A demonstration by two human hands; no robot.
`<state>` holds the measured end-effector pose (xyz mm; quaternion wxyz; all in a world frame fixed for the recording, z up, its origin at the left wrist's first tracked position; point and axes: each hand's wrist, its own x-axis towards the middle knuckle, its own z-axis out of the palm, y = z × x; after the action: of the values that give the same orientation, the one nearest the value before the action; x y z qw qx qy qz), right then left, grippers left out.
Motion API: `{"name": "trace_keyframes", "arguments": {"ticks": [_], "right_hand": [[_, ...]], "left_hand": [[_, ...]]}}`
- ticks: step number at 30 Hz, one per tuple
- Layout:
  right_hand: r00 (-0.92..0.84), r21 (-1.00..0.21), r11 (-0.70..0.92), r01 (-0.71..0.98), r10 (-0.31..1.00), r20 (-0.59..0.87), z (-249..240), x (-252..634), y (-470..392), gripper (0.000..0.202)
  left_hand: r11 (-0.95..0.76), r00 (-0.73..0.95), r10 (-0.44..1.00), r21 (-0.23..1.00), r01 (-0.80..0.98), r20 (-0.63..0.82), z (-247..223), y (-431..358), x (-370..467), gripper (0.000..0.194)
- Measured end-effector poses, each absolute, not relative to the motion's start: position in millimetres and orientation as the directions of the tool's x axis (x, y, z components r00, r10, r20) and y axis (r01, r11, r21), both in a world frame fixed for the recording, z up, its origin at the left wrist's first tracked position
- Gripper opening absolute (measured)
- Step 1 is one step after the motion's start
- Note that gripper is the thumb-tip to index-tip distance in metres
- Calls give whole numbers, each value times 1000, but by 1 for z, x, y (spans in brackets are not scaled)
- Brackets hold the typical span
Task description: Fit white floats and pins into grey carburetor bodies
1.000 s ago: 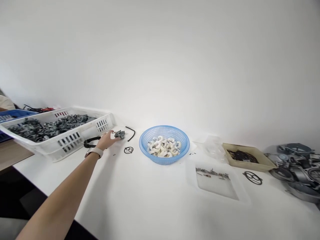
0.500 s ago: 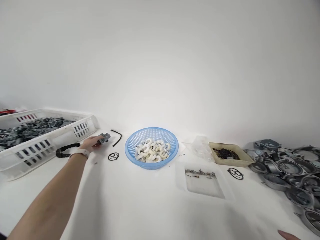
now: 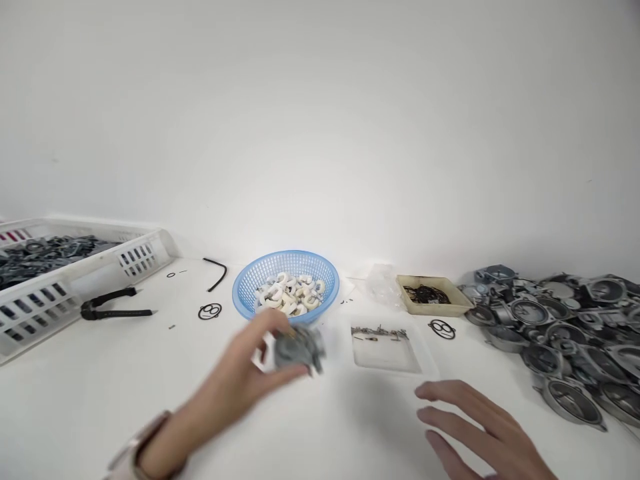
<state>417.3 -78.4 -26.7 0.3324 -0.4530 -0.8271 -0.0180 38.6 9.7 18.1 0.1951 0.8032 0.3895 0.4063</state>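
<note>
My left hand is closed around a grey metal carburetor body, held above the table in front of the blue basket. Thumb below and fingers above grip it; motion blurs its details. My right hand is at the lower right, fingers apart and bent, with nothing in them. Between the hands and farther back lies a shallow clear tray with small metal parts along its far side. The blue mesh basket holds white curved plastic pieces.
A white crate of grey metal parts stands left, with black-handled pliers beside it. Black gaskets lie near a beige box of black rings. Metal bowl-shaped castings are heaped right. A bent black tube lies back left.
My left hand has brought the carburetor body from beside the crate to the middle, in front of the basket. My right hand has come farther into view from the lower right.
</note>
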Motion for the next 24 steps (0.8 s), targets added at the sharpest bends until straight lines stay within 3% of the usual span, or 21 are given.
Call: {"name": "trace_keyframes", "arguments": {"ticks": [3, 6, 8, 11, 13, 16, 21, 22, 24], "right_hand": [[-348, -426, 484, 764, 866, 359, -26, 394, -75, 42], [-324, -556, 277, 784, 946, 14, -31, 377, -71, 83], [-363, -623, 230, 748, 927, -94, -32, 370, -69, 86], [-438, -688, 260, 678, 894, -94, -31, 365, -68, 71], [-458, -668, 277, 691, 883, -108, -25, 367, -66, 73], [-442, -594, 323, 737, 895, -61, -4, 373, -53, 80], [-464, -449, 538, 713, 843, 274, 57, 345, 24, 37], [-481, -390, 557, 733, 831, 281, 67, 330, 46, 34], [-524, -283, 548, 787, 836, 163, 79, 293, 90, 31]], "left_hand": [[-657, 596, 718, 630, 413, 359, -18, -24, 95, 36], [-651, 666, 689, 647, 396, 285, -43, -36, 118, 40], [-642, 691, 677, 664, 384, 255, -52, -36, 124, 42], [-628, 718, 664, 676, 385, 209, -56, -33, 126, 50], [-602, 710, 680, 692, 398, 183, -57, -31, 127, 59], [-571, 704, 695, 708, 415, 148, -60, -29, 125, 69], [-616, 753, 641, 684, 390, 148, -67, -24, 120, 74], [-624, 757, 634, 683, 380, 157, -69, -22, 119, 72], [-640, 758, 626, 677, 364, 184, -74, -18, 117, 69]]}}
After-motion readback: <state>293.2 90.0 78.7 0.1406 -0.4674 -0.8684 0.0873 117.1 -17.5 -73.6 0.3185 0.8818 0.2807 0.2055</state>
